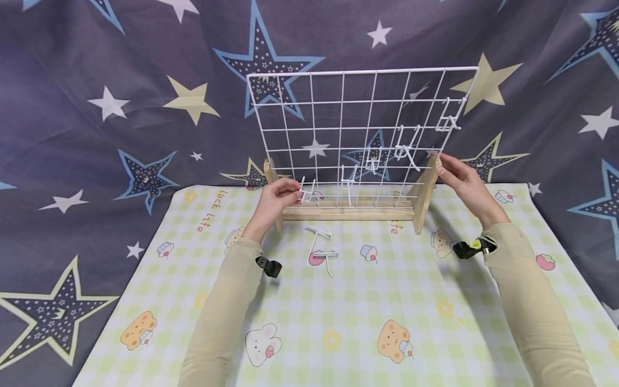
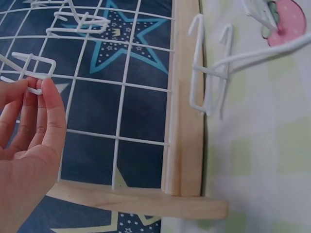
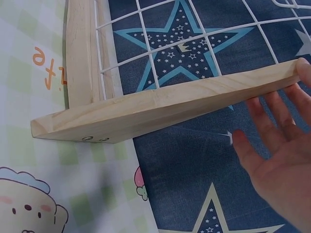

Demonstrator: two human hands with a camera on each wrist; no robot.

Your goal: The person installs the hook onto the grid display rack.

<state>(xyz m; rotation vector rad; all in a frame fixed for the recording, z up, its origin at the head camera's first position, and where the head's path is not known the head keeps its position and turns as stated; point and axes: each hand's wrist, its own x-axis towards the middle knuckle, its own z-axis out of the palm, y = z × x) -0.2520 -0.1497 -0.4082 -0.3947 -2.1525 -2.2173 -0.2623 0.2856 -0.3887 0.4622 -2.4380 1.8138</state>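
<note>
A white wire grid panel (image 1: pixel 329 129) stands upright in a wooden stand (image 1: pixel 348 214). At its lower left, my left hand (image 1: pixel 275 201) pinches a white wire hook (image 1: pixel 307 194) between thumb and fingertips, against the grid. The left wrist view shows that hook (image 2: pixel 39 65) at the fingertips. My right hand (image 1: pixel 466 185) grips the top of the stand's right wooden upright (image 1: pixel 424 196), as the right wrist view also shows at the upright's end (image 3: pixel 194 94). Several other hooks (image 1: pixel 407 148) hang on the grid, rising toward the right.
Two loose white hooks, an upper one (image 1: pixel 319 232) and a lower one (image 1: pixel 326 255), lie on the green checked tablecloth (image 1: pixel 358 301) before the stand. A dark star-patterned cloth (image 1: pixel 159 64) hangs behind the grid.
</note>
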